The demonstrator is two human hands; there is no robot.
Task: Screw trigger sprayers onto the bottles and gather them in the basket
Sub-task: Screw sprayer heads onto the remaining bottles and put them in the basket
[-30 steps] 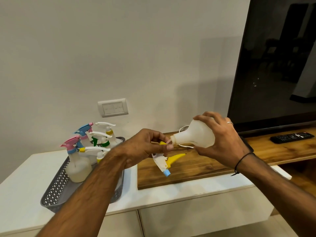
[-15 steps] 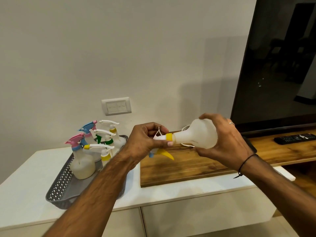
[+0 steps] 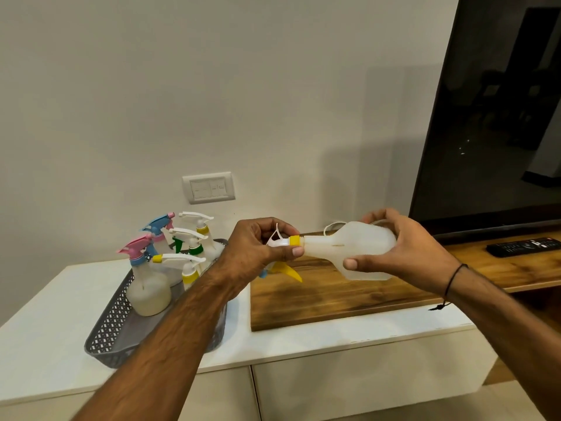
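We grip one bottle (image 3: 358, 249) with our right hand (image 3: 406, 253), our left hand (image 3: 258, 253) pinching its sprayer (image 3: 280, 243); five bottles stand in the basket (image 3: 112, 326) at left

White cabinet top (image 3: 54, 338) w/ grey basket (image 3: 103, 338) & wooden board (image 3: 318, 302).

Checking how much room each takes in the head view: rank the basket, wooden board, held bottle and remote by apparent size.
1. wooden board
2. basket, partly hidden by the arm
3. bottle
4. remote, farther away and cut off by the frame edge
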